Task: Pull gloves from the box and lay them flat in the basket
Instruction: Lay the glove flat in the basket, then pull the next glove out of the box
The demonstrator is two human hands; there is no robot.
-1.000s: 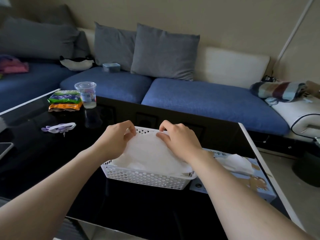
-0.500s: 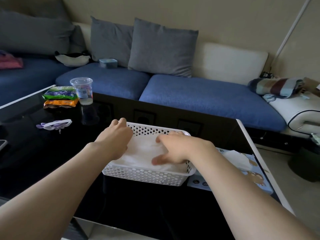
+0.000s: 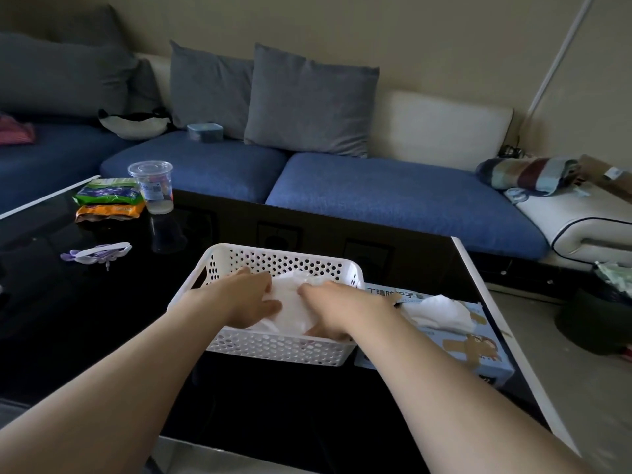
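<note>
Broadly, the black bench (image 3: 85, 336) runs under the left grip (image 3: 249, 299) and the right grip (image 3: 338, 309) and spreads well beyond them to the left. The white basket (image 3: 284, 254) sits right beneath both grips, its long axis running across the person's front. The box (image 3: 478, 357) lies just outboard of the right grip, close against the basket's right end; whether they touch I cannot tell. Both grips are down inside the basket, palms down, fingers laid fairly straight on a white glove (image 3: 294, 302): released, pressing rather than clasping, though the right grip's fingertips dip out of sight. The glove lies under and between the two grips, mid-basket, rumpled where neither covers it. Smallest, a white tuft (image 3: 441, 311) of the next glove stands out of the box's slot, just right of the right grip and apart from it.

The coming move turns on that, as I judge it: the tuft lies on the right grip's side, a short sideways reach away from the basket, whereas the left grip would have to cross over the right. Smoothing looks like the step in hand; once it is done, the right grip is the nearer one to pluck, leaving the left free to steady the basket.
</note>
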